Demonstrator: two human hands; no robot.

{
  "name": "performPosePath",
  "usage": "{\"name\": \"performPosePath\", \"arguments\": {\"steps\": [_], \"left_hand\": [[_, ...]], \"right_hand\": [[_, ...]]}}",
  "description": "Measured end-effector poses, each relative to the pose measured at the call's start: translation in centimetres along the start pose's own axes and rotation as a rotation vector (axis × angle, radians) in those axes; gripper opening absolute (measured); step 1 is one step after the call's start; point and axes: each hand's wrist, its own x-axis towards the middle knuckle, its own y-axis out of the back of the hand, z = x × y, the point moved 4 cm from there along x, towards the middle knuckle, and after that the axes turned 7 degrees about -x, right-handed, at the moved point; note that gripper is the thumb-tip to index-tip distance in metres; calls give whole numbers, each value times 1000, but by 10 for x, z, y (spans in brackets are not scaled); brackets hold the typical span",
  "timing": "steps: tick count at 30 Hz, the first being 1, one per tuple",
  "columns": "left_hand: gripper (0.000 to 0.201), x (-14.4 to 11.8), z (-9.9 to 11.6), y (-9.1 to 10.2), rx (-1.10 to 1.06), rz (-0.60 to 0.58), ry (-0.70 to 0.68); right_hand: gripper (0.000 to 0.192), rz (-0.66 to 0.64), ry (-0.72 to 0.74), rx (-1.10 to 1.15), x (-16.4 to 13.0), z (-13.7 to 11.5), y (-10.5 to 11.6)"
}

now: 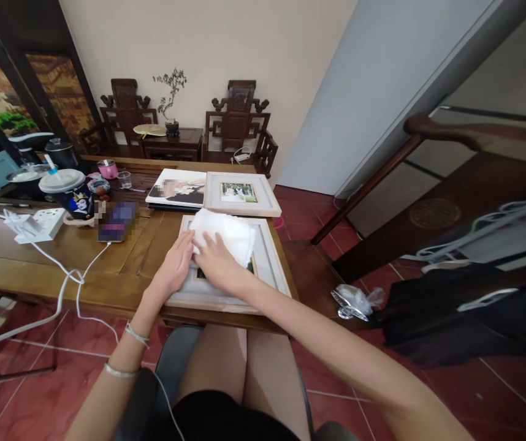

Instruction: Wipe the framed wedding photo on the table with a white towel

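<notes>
Two carved dark chairs [238, 119] stand against a cream wall [208, 43]. Red tile floor [497, 398] surrounds the wooden counter [106, 257].

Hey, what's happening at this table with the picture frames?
A seated person has both hands on a white cloth spread over a white picture frame lying flat at the near edge of the wooden table. The left hand and right hand press side by side on the cloth's near edge. Two more framed pictures lie behind it, and a power strip and cups sit to the left.
</notes>
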Motion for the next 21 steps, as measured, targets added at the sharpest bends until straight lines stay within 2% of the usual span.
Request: {"name": "performPosePath", "arguments": {"steps": [3, 6, 12, 15, 18, 21], "left_hand": [[55, -1, 1, 1, -31, 16, 3], [54, -1, -1, 1, -37, 17, 6], [43, 1, -8, -5, 8, -7, -1], [41, 2, -12, -4, -5, 41, 34], [42, 2, -14, 0, -37, 62, 93], [45, 3, -16, 2, -105, 49, 144]], "right_hand": [[44, -64, 120, 23, -32, -17, 9], [46, -91, 217, 95, -53, -20, 20], [38, -165, 376, 225, -57, -11, 27], [35, -138, 346, 245, -55, -16, 28], [30, -33, 230, 230, -57, -28, 30], [27, 3, 129, 204, -56, -45, 33]]}}
